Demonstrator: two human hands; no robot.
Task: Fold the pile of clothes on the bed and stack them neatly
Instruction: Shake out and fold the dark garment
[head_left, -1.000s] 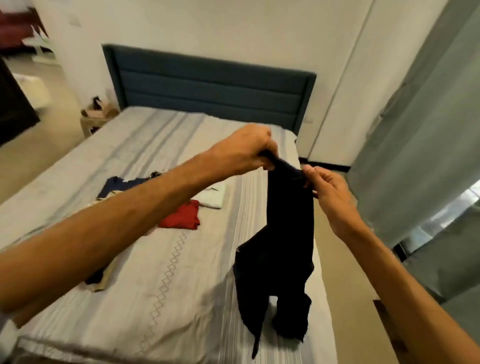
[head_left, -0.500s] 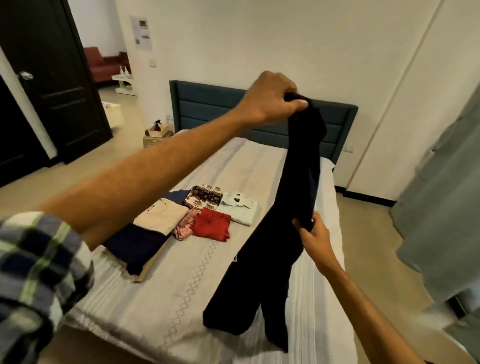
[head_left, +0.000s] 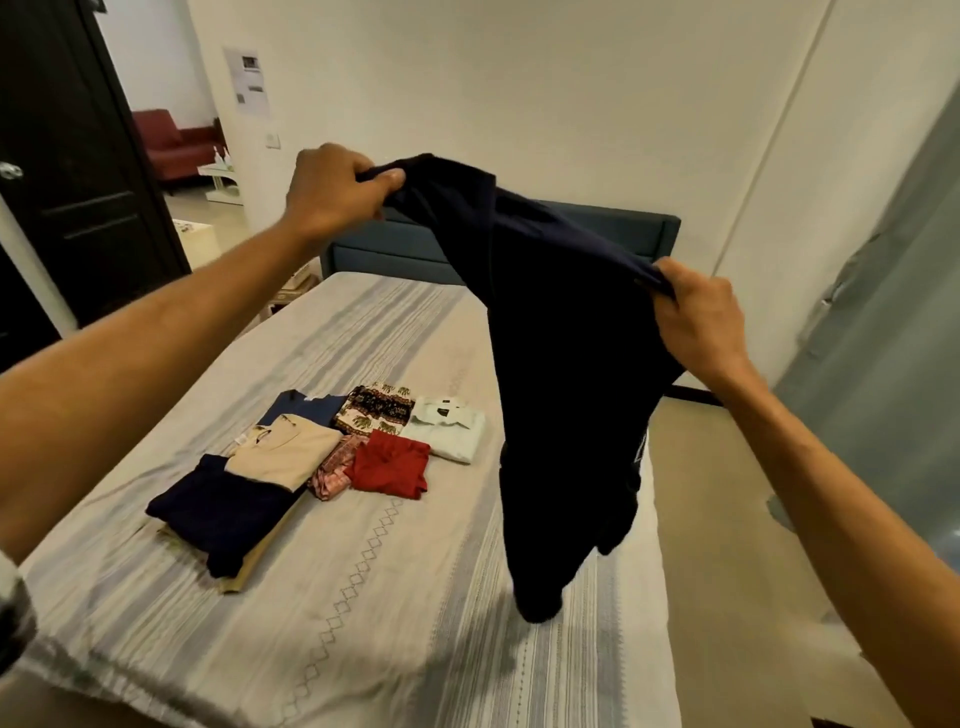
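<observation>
Since half a second ago, our right hand (head_left: 696, 325) has climbed from the hanging middle of the dark garment (head_left: 561, 364) to its top edge, so our hands now stand apart, each pinching a corner, left hand (head_left: 332, 195) higher. It hangs below and between them, tail just above the bed (head_left: 363, 623). We judge the tail could bunch if lowered crooked, or slip over the bed edge under our right hand. Folded clothes (head_left: 322, 457) lie below our left arm; open bedding lies nearer us.
</observation>
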